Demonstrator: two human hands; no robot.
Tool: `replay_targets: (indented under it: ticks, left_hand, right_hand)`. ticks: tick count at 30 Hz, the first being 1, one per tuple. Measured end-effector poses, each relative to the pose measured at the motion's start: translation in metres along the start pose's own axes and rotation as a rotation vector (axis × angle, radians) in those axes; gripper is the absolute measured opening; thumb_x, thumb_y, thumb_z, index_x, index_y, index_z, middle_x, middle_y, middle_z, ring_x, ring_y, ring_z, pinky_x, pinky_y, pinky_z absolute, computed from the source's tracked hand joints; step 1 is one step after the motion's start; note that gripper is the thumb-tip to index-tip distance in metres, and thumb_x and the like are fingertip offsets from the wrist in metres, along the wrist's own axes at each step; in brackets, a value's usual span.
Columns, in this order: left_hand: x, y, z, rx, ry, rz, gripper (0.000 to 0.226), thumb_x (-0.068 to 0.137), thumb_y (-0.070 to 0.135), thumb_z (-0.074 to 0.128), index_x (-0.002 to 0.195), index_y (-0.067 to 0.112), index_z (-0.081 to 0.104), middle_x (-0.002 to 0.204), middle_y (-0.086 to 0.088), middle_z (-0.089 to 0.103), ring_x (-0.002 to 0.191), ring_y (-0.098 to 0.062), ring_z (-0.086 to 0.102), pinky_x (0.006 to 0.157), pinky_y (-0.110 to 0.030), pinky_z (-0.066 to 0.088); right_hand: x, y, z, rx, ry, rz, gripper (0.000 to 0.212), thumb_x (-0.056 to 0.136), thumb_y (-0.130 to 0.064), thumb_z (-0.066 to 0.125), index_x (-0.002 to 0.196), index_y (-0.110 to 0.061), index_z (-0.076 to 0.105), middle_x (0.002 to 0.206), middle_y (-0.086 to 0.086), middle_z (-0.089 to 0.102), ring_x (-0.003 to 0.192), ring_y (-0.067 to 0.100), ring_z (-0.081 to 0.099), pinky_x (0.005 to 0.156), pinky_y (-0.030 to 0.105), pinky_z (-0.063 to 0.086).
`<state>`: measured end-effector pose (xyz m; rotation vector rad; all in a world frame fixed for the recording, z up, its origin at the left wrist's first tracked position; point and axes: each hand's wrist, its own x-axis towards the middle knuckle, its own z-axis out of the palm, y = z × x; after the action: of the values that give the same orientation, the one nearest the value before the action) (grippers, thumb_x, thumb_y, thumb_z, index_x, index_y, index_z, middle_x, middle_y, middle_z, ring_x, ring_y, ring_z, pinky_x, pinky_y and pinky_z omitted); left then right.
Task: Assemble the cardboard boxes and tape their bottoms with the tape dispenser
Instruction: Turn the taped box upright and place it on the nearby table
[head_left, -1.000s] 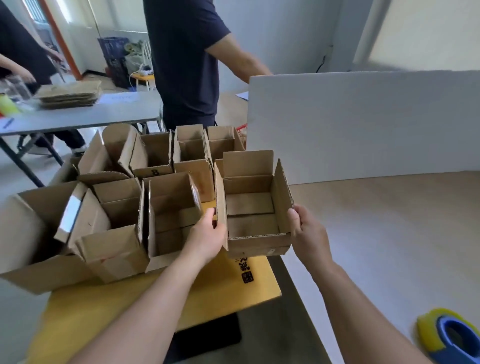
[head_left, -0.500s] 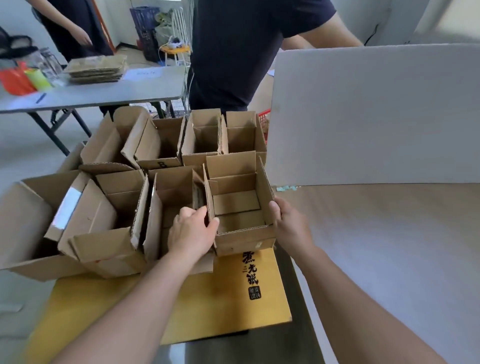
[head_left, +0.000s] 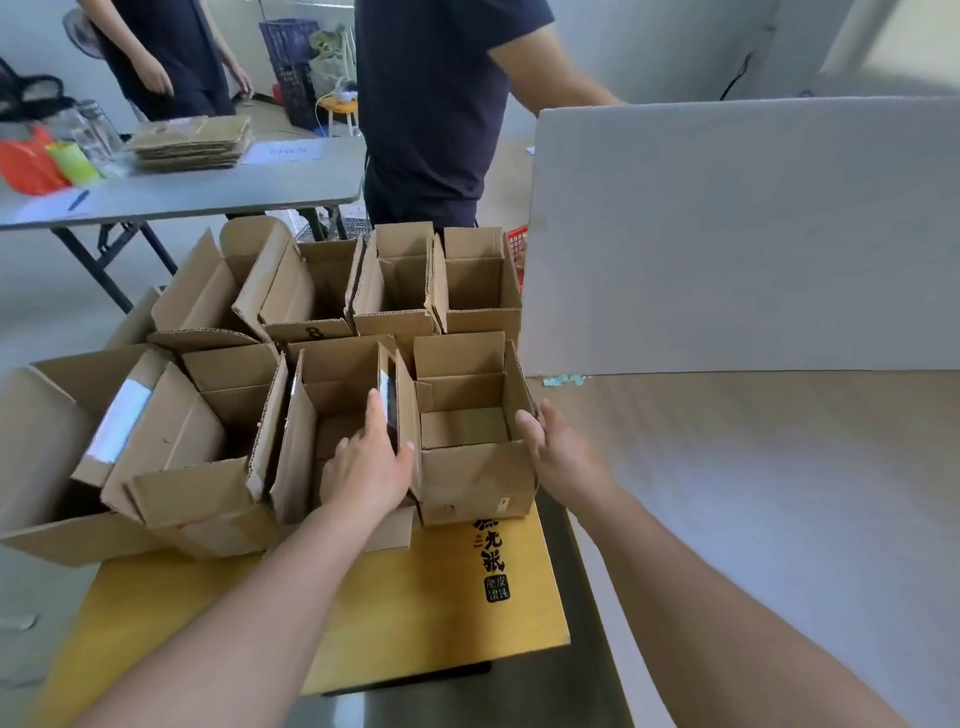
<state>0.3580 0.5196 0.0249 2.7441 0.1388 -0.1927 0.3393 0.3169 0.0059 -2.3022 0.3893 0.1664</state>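
A small open-topped cardboard box (head_left: 470, 478) stands on a yellow board (head_left: 441, 613), at the front right of a cluster of several assembled boxes. My left hand (head_left: 366, 467) lies flat against its left wall, fingers straight and slipped between it and the neighbouring box (head_left: 332, 395). Against the right wall rests my right hand (head_left: 563, 454), fingers straight along the cardboard. The tape dispenser is out of view.
A white panel (head_left: 727, 234) stands upright just right of the boxes, behind a wooden tabletop (head_left: 753, 493). A person in a dark shirt (head_left: 431, 104) stands behind the cluster. A grey folding table (head_left: 208, 192) at back left carries a stack of flat cardboard (head_left: 192, 143).
Both hands carried the small box forward and down beside the other boxes, where it now rests on the yellow board. The view shifted left and the tape dispenser left the frame.
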Motion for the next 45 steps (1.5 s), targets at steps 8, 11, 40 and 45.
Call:
replay_targets:
  ticks: [8,11,40,45]
  left_hand:
    - [-0.035,0.017,-0.016,-0.025,0.117,0.276,0.061,0.097,0.040,0.044,0.150,0.016,0.025,0.157,-0.005,0.023,0.143,-0.027,0.021,0.113,-0.042,0.025]
    - [-0.060,0.029,-0.015,-0.033,0.121,0.457,0.057,0.097,0.041,0.045,0.147,0.017,0.032,0.151,-0.003,0.036,0.139,-0.023,0.031,0.111,-0.040,0.030]
    - [-0.412,0.278,0.147,0.062,-0.386,1.405,0.055,0.097,0.043,0.044,0.145,0.020,0.033,0.147,0.002,0.039,0.133,-0.018,0.036,0.104,-0.031,0.032]
    - [-0.461,0.321,0.191,0.146,-0.442,1.442,0.058,0.098,0.044,0.040,0.148,0.020,0.026,0.150,0.001,0.035,0.136,-0.018,0.033,0.105,-0.033,0.033]
  right_hand:
    - [-0.069,-0.010,-0.025,-0.258,0.286,-0.049,0.042,0.100,-0.037,0.039,0.138,-0.018,0.042,0.135,0.002,0.049,0.118,0.022,0.050,0.089,0.033,0.045]
    - [-0.102,-0.004,-0.027,-0.336,0.347,-0.030,0.038,0.100,-0.033,0.038,0.136,-0.021,0.043,0.133,0.001,0.050,0.115,0.022,0.052,0.088,0.034,0.045]
    - [-0.489,0.264,-0.151,-0.293,0.871,0.829,0.037,0.097,-0.026,0.041,0.133,-0.023,0.046,0.131,0.000,0.051,0.118,0.021,0.050,0.087,0.030,0.043]
    - [-0.530,0.326,-0.172,-0.240,0.889,0.904,0.039,0.097,-0.026,0.039,0.136,-0.024,0.044,0.135,-0.002,0.048,0.120,0.020,0.048,0.087,0.029,0.041]
